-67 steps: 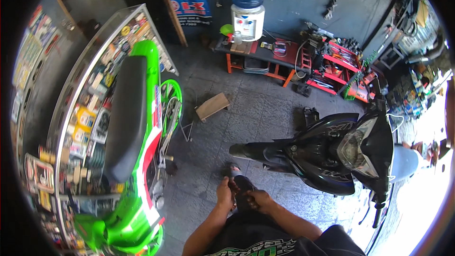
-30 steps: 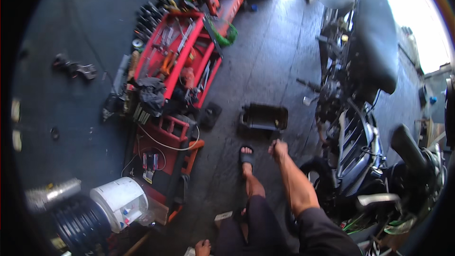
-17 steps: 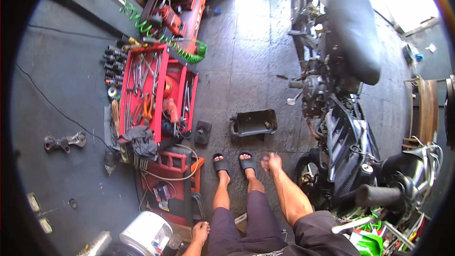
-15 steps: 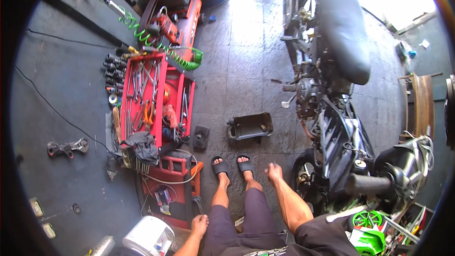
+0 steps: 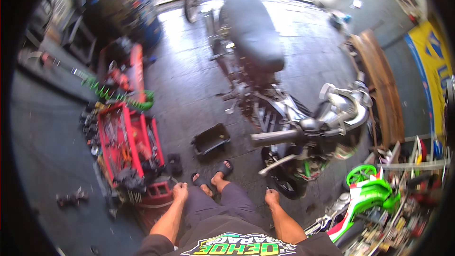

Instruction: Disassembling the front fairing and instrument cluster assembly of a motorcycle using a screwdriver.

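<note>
My left hand (image 5: 180, 192) hangs in front of my left thigh with its fingers curled. Whatever it holds, if anything, is hidden. Beside my right thigh, my right hand (image 5: 271, 197) is closed, and a tiny pale tip shows at its fingers, too small to name. The motorcycle (image 5: 252, 23), with its long dark seat and stripped body, stands ahead to the right. Its handlebar grip (image 5: 270, 138) is the part nearest my right hand. A black rectangular tray (image 5: 212, 143) lies on the floor beyond my sandalled feet.
To the left stands a red tool cart (image 5: 124, 142) full of wrenches, with a red air compressor (image 5: 135, 73) and green coiled hose (image 5: 113, 96) behind. Green and white bike parts (image 5: 369, 199) crowd the lower right. A brown wooden bench (image 5: 379, 85) stands at the right wall.
My view has swung to the right, so the motorcycle and cart appear further left. My left hand has risen in front of my thigh. My right hand has drawn back toward my body, still closed.
</note>
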A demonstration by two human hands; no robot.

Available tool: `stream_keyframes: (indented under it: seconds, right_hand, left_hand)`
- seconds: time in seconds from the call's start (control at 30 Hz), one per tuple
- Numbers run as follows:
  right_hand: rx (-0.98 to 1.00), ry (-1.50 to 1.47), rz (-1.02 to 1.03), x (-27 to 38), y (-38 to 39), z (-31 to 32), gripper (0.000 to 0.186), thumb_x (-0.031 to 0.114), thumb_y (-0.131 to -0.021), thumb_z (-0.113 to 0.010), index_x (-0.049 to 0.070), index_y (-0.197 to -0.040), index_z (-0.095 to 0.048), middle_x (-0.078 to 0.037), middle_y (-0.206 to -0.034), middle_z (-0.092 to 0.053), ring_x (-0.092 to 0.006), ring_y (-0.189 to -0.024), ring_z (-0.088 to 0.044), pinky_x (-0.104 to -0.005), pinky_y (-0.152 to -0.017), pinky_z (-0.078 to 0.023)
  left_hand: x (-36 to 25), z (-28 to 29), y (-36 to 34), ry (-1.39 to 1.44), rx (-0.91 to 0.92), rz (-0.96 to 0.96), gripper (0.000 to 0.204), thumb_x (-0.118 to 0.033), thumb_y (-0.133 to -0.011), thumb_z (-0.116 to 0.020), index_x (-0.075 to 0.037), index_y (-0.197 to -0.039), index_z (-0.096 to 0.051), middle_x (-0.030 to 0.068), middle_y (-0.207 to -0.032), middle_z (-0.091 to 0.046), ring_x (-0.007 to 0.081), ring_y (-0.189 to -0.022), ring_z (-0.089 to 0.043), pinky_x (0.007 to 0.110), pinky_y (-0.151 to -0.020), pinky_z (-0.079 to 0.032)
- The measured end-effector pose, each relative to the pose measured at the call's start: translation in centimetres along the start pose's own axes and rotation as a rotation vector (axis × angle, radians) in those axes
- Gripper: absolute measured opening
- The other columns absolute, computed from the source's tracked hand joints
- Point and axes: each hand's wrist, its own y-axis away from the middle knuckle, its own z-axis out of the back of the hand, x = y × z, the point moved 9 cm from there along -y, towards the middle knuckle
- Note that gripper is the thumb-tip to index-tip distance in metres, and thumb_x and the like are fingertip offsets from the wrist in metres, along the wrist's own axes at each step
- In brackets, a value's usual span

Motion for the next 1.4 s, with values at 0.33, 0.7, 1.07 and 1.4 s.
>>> stream_keyframes:
  seconds: [0.33, 0.7, 1.07, 1.4]
  right_hand:
    - [0.065, -0.882, 0.177, 16.5, 4.0, 12.9, 0.019, 0.015, -0.101, -0.051, -0.001, -0.105, -0.060, -0.014, -0.091, -0.072, -0.0167, -0.075, -0.066, -0.0295, -0.072, -0.054]
    - [-0.077, -1.518, 0.155, 24.8, 3.9, 14.9, 0.013, 0.012, -0.100, -0.055, 0.003, -0.108, -0.062, -0.010, -0.091, -0.070, -0.0180, -0.077, -0.067, -0.0316, -0.075, -0.056]
    - [-0.383, -1.600, -0.062, 30.1, 2.9, 14.7, 0.016, 0.017, -0.104, -0.053, 0.006, -0.113, -0.057, -0.012, -0.094, -0.068, -0.0198, -0.084, -0.063, -0.0317, -0.073, -0.052]
    - [-0.288, -1.597, -0.237, 28.3, 6.1, 13.9, 0.015, 0.021, -0.100, -0.058, 0.008, -0.108, -0.059, -0.005, -0.081, -0.060, -0.0190, -0.076, -0.058, -0.0373, -0.072, -0.050]
  left_hand:
    - [-36.0, -14.5, 11.1, 0.063, 0.669, -0.589, 0.033, -0.029, -0.100, -0.058, 0.002, -0.102, -0.069, 0.0068, -0.085, -0.069, 0.0146, -0.074, -0.064, 0.030, -0.067, -0.054]
    - [-46.5, -17.3, 13.5, 0.029, 1.407, -0.412, 0.047, -0.042, -0.106, -0.048, -0.001, -0.093, -0.067, 0.0028, -0.082, -0.064, 0.0104, -0.072, -0.060, 0.028, -0.066, -0.050]
    - [-53.3, -15.9, 15.4, -0.260, 1.715, -0.802, 0.038, -0.030, -0.101, -0.054, 0.004, -0.099, -0.070, 0.0114, -0.081, -0.072, 0.0210, -0.077, -0.069, 0.036, -0.076, -0.051]
    - [-53.8, -17.8, 12.4, -0.297, 1.490, -0.788, 0.036, -0.028, -0.094, -0.058, 0.005, -0.104, -0.068, 0.0244, -0.092, -0.071, 0.0379, -0.088, -0.070, 0.045, -0.080, -0.053]
